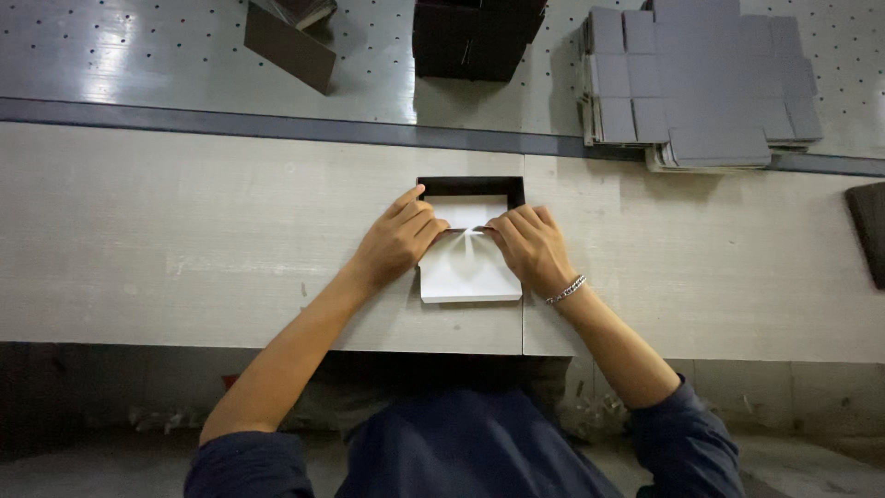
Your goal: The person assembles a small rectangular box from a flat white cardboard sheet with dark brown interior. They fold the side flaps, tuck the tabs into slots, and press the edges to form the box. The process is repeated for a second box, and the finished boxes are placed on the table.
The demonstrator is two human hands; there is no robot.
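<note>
— Listing item one: white paper sheet [468, 272], judged light, limp, easily creased; lies half inside a shallow black box [470, 184] on the pale workbench [184, 240].

— Grip noted?

— Pinched at its middle fold by left hand [398, 238] and right hand [532, 247]. Grey card stack [701, 83] stored beyond.

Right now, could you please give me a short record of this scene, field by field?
Left hand: pressing the white sheet at the box's near edge
Right hand: pressing the same sheet, bracelet on the wrist
Box: shallow, black, open, white inside
Surface: pale worktable
Behind: stack of grey flat cut boards, dark boxes
</note>
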